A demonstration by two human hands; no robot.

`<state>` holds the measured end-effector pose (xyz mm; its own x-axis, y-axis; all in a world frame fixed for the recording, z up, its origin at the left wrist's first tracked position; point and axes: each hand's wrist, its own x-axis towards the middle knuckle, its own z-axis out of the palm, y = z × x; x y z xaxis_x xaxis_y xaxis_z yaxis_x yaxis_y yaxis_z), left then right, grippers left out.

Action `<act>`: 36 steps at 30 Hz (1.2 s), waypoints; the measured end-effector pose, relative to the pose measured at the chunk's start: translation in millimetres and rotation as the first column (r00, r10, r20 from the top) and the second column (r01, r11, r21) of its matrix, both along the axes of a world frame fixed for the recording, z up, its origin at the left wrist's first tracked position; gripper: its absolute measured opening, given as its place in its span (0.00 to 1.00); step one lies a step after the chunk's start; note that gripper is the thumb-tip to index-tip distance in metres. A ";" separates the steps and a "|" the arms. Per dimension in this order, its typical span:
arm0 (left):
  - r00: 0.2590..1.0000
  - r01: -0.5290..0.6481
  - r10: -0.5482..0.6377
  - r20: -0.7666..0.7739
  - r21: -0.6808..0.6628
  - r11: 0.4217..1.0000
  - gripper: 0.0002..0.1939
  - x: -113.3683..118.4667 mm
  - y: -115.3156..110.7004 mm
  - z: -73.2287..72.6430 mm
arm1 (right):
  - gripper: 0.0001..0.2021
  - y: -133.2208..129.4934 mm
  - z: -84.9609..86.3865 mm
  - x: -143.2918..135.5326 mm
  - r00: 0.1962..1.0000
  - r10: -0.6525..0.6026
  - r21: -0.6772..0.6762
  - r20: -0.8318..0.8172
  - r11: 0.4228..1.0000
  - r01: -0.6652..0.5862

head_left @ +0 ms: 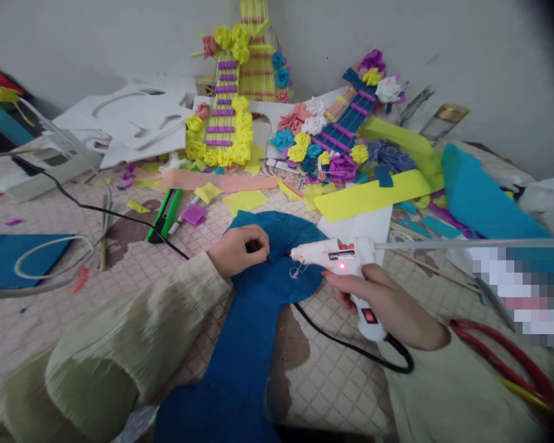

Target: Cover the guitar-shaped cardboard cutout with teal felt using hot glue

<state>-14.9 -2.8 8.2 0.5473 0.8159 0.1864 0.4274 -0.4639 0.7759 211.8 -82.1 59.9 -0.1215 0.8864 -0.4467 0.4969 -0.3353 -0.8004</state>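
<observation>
While the left hand (234, 249) pinches, around what I can't tell, over the round end of the blue cutout (247, 344), the glue gun (357, 252) crosses that cutout's right edge, wrapped in the right hand (383, 298); steady squeezes, nozzle (296, 253) low and clear of skin, suit best.

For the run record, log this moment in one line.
right hand: holds white glue gun; left hand: at blue cutout; gun light: red
</observation>
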 end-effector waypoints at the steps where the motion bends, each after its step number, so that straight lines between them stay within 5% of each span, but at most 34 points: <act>1: 1.000 0.001 -0.001 -0.003 0.000 1.000 0.05 -0.1 0.0 0.0 | 0.19 -0.5 -0.4 -1.4 1.000 0.003 -0.009 0.006 1.000 -0.003; 36: 1.000 -0.002 0.002 -0.002 0.005 1.000 0.05 0.4 0.2 -0.9 | 0.19 -4.8 -0.9 -11.2 0.997 -0.028 0.044 0.071 0.999 0.025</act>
<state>-14.4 -2.5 7.3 0.5461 0.8161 0.1892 0.4294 -0.4666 0.7732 200.6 -86.9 58.9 -0.0668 0.9075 -0.4147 0.5450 -0.3150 -0.7770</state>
